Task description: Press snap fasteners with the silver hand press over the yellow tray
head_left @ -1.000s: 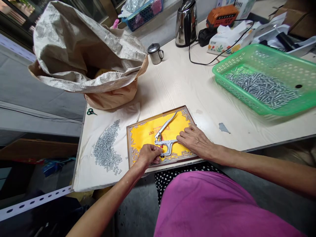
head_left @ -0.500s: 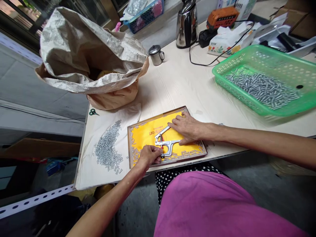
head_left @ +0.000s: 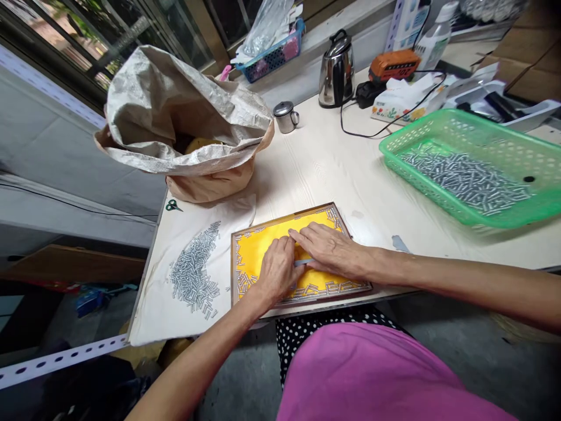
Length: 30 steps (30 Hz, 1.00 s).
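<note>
A pair of silver hand-press pliers (head_left: pixel 303 262) lies low over the yellow sheet (head_left: pixel 252 248) in a shallow brown-rimmed tray (head_left: pixel 232 275). Only a short strip of its metal shows; hands hide the rest. My left hand (head_left: pixel 278 266) is closed around the head end, fingers curled and knuckles up. From the right, my right hand (head_left: pixel 331 251) is closed over the handles, its fingertips touching the left hand. Small metal pins (head_left: pixel 326 286) are scattered along the tray's edges. Whatever sits in the pliers' jaws is hidden.
A heap of metal pins (head_left: pixel 193 272) lies on white cloth at left, near green scissors (head_left: pixel 173 205). Behind stands a large open sack (head_left: pixel 210 181). A green basket (head_left: pixel 438 207) of pins is at right. A steel mug (head_left: pixel 286 120) and kettle (head_left: pixel 336 73) stand farther back.
My left hand has moved up from the pliers' lower jaw to wrap its head. My right hand has closed over the handles, which stood spread before. The view has tilted slightly.
</note>
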Each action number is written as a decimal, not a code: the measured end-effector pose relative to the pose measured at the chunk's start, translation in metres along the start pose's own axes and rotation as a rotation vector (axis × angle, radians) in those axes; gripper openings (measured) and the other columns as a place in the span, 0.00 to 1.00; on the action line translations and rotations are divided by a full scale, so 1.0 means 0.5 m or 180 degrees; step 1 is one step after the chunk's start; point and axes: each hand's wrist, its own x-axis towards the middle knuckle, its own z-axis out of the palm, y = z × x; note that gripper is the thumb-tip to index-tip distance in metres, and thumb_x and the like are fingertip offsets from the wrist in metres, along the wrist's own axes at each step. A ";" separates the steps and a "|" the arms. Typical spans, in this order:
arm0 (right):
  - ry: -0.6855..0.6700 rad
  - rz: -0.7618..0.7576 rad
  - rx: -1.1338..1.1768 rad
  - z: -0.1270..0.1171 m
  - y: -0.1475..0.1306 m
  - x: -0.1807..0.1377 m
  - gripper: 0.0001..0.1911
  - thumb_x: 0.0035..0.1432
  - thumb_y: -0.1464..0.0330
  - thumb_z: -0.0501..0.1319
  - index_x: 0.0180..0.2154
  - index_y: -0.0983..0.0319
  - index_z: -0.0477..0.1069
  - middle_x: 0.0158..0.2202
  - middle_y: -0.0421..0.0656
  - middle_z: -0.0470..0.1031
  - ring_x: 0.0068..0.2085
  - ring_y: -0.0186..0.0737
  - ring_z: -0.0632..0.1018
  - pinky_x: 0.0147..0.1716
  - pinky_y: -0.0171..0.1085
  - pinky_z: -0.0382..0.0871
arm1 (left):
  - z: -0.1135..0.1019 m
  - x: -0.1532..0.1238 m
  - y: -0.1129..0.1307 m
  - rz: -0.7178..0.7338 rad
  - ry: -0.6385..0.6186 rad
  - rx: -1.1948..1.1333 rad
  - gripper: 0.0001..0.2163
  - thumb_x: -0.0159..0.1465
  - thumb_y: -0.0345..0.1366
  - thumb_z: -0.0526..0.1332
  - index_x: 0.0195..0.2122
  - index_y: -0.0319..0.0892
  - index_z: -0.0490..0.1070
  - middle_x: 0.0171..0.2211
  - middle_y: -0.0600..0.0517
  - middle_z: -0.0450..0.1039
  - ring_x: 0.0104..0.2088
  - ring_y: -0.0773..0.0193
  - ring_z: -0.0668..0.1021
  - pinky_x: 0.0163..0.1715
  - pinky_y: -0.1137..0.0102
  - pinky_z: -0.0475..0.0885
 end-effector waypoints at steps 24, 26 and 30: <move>0.0465 -0.0643 -0.0288 0.069 0.027 -0.016 0.08 0.66 0.73 0.52 0.44 0.62 0.68 0.61 0.53 0.65 0.62 0.52 0.64 0.56 0.55 0.61 | -0.046 0.057 -0.078 -0.0821 -0.0188 -0.2269 0.10 0.62 0.38 0.58 0.27 0.39 0.73 0.20 0.57 0.65 0.21 0.69 0.66 0.24 0.74 0.62; 0.0434 -0.0608 -0.0281 0.075 0.019 -0.020 0.09 0.67 0.75 0.50 0.41 0.62 0.68 0.51 0.50 0.72 0.51 0.48 0.72 0.49 0.50 0.66 | -0.053 0.055 -0.079 -0.0963 -0.0199 -0.2517 0.10 0.62 0.37 0.58 0.30 0.38 0.74 0.20 0.58 0.63 0.19 0.72 0.63 0.19 0.76 0.59; 0.0086 -0.0395 -0.0003 0.061 -0.003 -0.013 0.11 0.66 0.77 0.47 0.37 0.60 0.65 0.31 0.41 0.71 0.30 0.38 0.70 0.34 0.39 0.61 | -0.063 0.067 -0.090 -0.1099 -0.0102 -0.2836 0.11 0.63 0.37 0.58 0.39 0.36 0.77 0.22 0.57 0.65 0.19 0.74 0.63 0.18 0.77 0.61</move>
